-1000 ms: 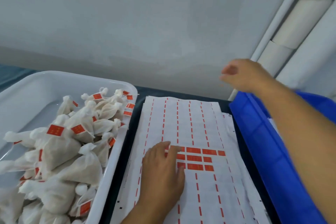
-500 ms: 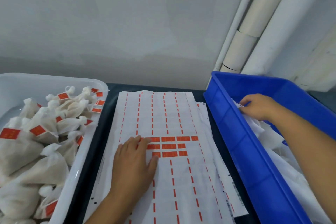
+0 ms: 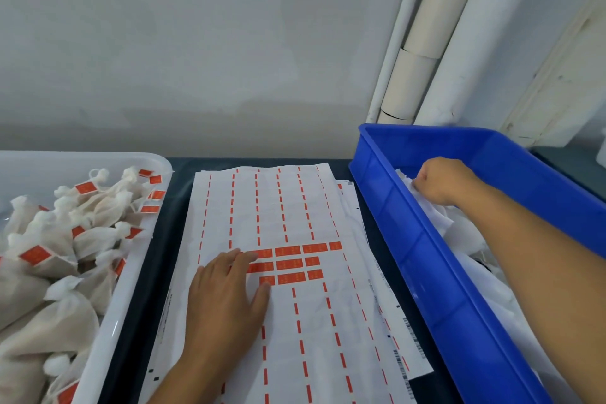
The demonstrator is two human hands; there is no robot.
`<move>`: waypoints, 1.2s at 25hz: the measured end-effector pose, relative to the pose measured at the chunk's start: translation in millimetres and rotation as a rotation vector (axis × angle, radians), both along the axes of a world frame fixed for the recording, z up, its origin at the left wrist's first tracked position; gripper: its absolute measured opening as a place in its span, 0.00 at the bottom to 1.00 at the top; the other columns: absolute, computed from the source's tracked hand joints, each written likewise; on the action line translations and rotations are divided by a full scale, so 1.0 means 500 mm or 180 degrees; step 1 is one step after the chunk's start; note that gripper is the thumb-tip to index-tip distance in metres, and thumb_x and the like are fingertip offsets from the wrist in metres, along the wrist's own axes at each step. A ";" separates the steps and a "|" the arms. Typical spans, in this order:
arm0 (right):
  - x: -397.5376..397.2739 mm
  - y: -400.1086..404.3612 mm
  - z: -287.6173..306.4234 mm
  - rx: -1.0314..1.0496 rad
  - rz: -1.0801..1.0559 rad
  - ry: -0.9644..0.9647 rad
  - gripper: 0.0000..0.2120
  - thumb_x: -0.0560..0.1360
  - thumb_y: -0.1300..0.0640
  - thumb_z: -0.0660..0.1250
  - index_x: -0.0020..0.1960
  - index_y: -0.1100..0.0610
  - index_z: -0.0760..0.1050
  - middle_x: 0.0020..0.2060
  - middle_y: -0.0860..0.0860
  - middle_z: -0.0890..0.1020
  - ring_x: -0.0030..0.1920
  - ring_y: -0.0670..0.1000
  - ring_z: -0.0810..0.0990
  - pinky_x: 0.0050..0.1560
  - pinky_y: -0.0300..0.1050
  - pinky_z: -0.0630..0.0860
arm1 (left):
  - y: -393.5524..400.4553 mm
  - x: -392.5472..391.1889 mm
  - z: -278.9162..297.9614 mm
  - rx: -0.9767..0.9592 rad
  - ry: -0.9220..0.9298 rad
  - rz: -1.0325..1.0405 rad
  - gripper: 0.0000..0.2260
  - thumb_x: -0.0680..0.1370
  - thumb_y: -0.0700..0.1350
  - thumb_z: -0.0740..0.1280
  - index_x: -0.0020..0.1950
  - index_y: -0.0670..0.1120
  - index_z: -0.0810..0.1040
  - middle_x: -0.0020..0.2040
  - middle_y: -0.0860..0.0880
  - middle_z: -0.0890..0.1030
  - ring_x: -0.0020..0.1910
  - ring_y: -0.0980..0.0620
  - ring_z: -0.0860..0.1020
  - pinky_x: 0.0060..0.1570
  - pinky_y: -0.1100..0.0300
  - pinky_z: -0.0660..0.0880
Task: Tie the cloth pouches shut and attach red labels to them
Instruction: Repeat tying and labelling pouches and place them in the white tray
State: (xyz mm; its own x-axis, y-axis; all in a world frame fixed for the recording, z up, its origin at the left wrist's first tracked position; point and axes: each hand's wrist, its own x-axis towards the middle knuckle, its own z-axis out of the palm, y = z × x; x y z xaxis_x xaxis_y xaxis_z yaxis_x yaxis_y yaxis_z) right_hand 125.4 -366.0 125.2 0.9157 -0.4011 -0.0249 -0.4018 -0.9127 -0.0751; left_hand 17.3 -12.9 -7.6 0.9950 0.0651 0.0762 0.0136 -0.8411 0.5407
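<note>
- Left hand [image 3: 226,298] lies flat on the label sheet [image 3: 282,207], fingers straight and spread, fingertips touching the left end of the block of red labels [image 3: 288,264] left on the sheet. It holds nothing; it pins the paper.
- Right hand [image 3: 441,182] is down in the blue bin [image 3: 426,272] at 2 o'clock, fingers curled around a bit of white cloth [image 3: 436,220]. Judged to be taking hold of the next untied pouch; whether the grip is on a pouch neck or loose fabric is hard to tell.
- Finished pouches [image 3: 59,256], tied and red-tagged, are heaped in the white tray [image 3: 131,272] at 9 o'clock. Untied stock sits only in the bin, heaped toward its near end.
- Step in hand, as judged: fetch one pouch from the bin to the middle, ready for tying.
- To do it well: take a single pouch by its mouth so the filling stays in; lift clear of the bin wall before swinging toward 12 o'clock over the sheet.
- Keep the left palm down until the pouch arrives, so the loose sheets underneath [image 3: 393,338] do not slide.
- Risk: neighbouring cloth snagging and coming up with it; a short shake inside the bin should free it.
- Remaining labels are few, in three short rows; peel from the nearest end.
</note>
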 end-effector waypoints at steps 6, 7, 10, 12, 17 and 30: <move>-0.018 0.002 0.004 -0.0405 -0.0050 -0.0125 0.05 0.82 0.56 0.65 0.48 0.56 0.77 0.40 0.54 0.80 0.38 0.54 0.79 0.35 0.45 0.75 | -0.005 -0.001 0.009 -0.0011 0.0042 0.0037 0.27 0.74 0.67 0.68 0.71 0.62 0.70 0.74 0.60 0.72 0.72 0.52 0.72 0.73 0.44 0.67; -0.019 0.003 0.006 -0.0478 -0.0061 -0.0135 0.05 0.82 0.57 0.64 0.49 0.56 0.76 0.40 0.53 0.80 0.38 0.53 0.78 0.32 0.44 0.71 | -0.006 -0.002 0.011 -0.0017 0.0047 0.0036 0.27 0.74 0.67 0.68 0.71 0.62 0.70 0.74 0.59 0.72 0.72 0.52 0.72 0.73 0.44 0.67; -0.019 0.007 0.009 -0.0637 -0.0043 -0.0278 0.05 0.83 0.57 0.62 0.50 0.56 0.75 0.40 0.53 0.78 0.36 0.52 0.76 0.29 0.43 0.66 | -0.006 -0.002 0.015 -0.0039 0.0076 0.0036 0.27 0.74 0.66 0.69 0.71 0.62 0.71 0.74 0.59 0.72 0.72 0.51 0.72 0.73 0.42 0.68; -0.019 0.005 0.012 -0.0719 -0.0002 -0.0313 0.04 0.84 0.58 0.62 0.51 0.56 0.74 0.40 0.53 0.78 0.36 0.52 0.75 0.29 0.43 0.66 | -0.006 -0.002 0.018 -0.0047 0.0092 0.0044 0.27 0.74 0.66 0.69 0.71 0.62 0.71 0.74 0.58 0.73 0.72 0.51 0.73 0.74 0.42 0.67; -0.019 -0.012 0.038 -0.0012 0.0011 -0.0179 0.07 0.77 0.63 0.68 0.53 0.61 0.84 0.50 0.61 0.84 0.48 0.61 0.83 0.48 0.56 0.84 | -0.007 -0.004 0.022 -0.0108 0.0081 0.0041 0.27 0.74 0.65 0.70 0.71 0.61 0.71 0.73 0.58 0.73 0.71 0.50 0.73 0.74 0.41 0.68; -0.022 -0.046 0.053 0.0783 -0.0465 -0.0629 0.14 0.83 0.54 0.63 0.51 0.64 0.80 0.45 0.62 0.84 0.42 0.60 0.83 0.45 0.54 0.81 | -0.001 0.000 0.007 -0.0098 -0.0058 -0.0042 0.27 0.74 0.65 0.69 0.71 0.60 0.72 0.74 0.58 0.73 0.72 0.51 0.73 0.74 0.43 0.68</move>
State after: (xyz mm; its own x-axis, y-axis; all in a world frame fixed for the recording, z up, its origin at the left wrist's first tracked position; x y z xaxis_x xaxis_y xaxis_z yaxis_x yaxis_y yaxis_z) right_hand 114.4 -388.7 151.6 0.8458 -0.5323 0.0350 -0.4825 -0.7914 -0.3752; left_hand 17.5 -13.5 -3.9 0.9942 0.0546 0.0924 -0.0073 -0.8241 0.5664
